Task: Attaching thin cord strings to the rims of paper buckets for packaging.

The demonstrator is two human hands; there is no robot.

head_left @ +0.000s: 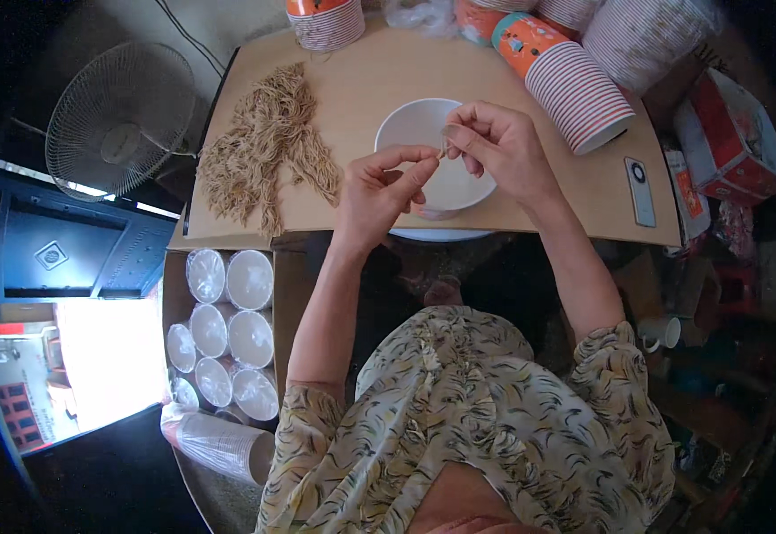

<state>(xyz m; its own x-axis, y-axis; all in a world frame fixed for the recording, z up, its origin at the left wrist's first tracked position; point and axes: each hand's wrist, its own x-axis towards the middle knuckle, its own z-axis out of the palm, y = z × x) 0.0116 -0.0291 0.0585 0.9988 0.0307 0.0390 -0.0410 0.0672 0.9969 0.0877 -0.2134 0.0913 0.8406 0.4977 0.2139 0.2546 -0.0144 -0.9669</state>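
Note:
My left hand (386,191) and my right hand (497,151) meet over the near side of a round white paper tub (413,114) on the table. Pinched between the fingertips of both is a short, thin tan strand of twine (444,149); its ends are partly hidden by the fingers. To the left of my hands, a loose heap of tan twine (268,147) in knotted hanks spreads over the tabletop, reaching its front edge. Part of the tub lies behind my hands.
Nested striped paper tubs (579,96) lie at the table's (366,84) back right; an orange stack (327,22) stands at the back. A silver phone-like device (640,191) rests near the right edge. Left are a fan (121,125) and a carton of wrapped white tubs (250,280).

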